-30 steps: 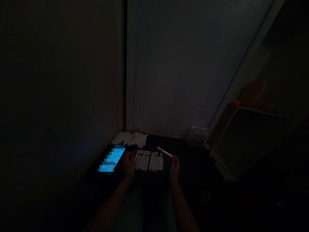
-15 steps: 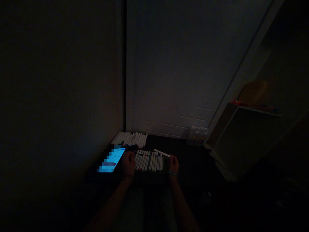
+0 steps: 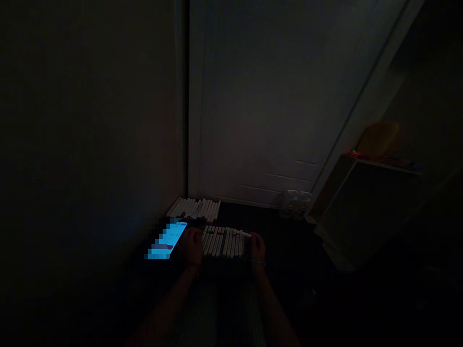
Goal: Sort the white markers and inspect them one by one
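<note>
White slim marker with a straight barrel (image 3: 240, 233) takes the stage, angled across the upper right end of a packed row of white stick-shaped markers with small coloured bands (image 3: 219, 243), near the middle of the dark tabletop's (image 3: 285, 246) near edge. Whether it touches those below or floats just over them, I can't tell in this gloom. On its right end is the right hand (image 3: 258, 246), fingertips closed together in a pinch, a pale band at the wrist. Over at the row's left end sits the left hand (image 3: 193, 243), fingers curled in; whether it grips anything, the dark won't say.

So the step in hand, as I read it, is bringing this one marker over its neighbours with the right hand, while the left seems to steady that end. The next move would call for turning the barrel in line with the row and keeping the pinch light, so that no neighbour gets knocked.

Moving outward: just left of the left hand, a rectangular phone with a glowing blue screen (image 3: 169, 241) lies by the tabletop's left edge. Behind it, along the far left corner, a second spread of white stick-shaped markers (image 3: 197, 208) lies side by side. And at the far right corner, two clear plastic-looking containers (image 3: 290, 205) stand against the pale flat panel (image 3: 260, 120).
</note>
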`<state>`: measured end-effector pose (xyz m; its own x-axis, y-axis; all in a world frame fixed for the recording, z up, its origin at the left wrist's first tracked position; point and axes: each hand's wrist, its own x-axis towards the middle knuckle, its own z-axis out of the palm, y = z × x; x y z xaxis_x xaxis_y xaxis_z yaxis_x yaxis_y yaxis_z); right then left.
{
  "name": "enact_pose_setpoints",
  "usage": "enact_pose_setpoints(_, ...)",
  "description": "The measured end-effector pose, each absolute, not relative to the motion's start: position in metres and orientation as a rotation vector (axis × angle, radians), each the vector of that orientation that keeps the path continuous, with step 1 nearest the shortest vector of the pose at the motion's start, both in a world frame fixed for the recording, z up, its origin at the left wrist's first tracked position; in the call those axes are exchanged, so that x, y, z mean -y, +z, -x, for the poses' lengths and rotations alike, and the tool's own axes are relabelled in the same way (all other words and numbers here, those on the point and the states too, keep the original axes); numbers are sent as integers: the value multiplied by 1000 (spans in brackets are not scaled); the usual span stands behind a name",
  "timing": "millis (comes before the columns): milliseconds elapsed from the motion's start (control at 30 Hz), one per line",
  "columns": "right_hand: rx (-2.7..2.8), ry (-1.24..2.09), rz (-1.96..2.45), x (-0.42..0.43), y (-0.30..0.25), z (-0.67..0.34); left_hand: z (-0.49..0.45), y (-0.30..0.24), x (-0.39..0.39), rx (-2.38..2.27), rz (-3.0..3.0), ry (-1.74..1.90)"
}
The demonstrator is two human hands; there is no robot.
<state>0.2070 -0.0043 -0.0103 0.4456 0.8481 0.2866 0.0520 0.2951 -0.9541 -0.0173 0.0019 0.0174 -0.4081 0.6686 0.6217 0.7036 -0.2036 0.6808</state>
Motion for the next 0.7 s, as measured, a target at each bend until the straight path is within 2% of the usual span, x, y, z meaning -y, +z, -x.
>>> enact_pose_setpoints(167, 1073, 591, 1226, 3, -15, -208, -2, 35, 12, 1935, 1808, -1465)
enact_pose_setpoints(467, 1168, 573, 1209, 5, -12, -203, -12, 16, 2, 1384, 2466, -1226)
enact_pose_setpoints(700, 1139, 639, 1179, 2, -17, -205, -10, 9, -5, 1495, 2574, -1151)
